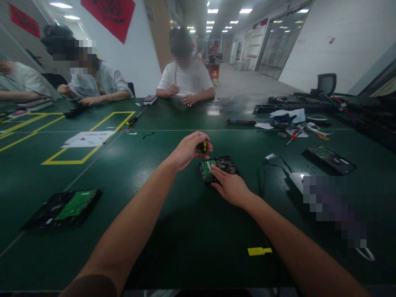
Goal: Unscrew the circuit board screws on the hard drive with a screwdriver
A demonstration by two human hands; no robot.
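In front of me on the green table lies a hard drive point(228, 163), its green circuit board facing up. My right hand point(232, 187) reaches over its near side, fingertips on the board and thumb at the front edge, holding it. Just above the drive's far left corner, my left hand point(193, 150) is closed around a yellow-and-black screwdriver point(203, 146). Only part of the handle shows; the shaft and tip cannot be made out. A second hard drive point(76, 204) lies at the left, and a third hard drive point(329, 160) at the right.
A white device with a cable point(297, 181) lies right of my right hand. Farther back are a black stick-like tool point(240, 122), a red screwdriver point(293, 137) and tangled cables point(340, 105). Papers point(89, 139) and another screwdriver point(134, 119) lie left. Several people sit across the table.
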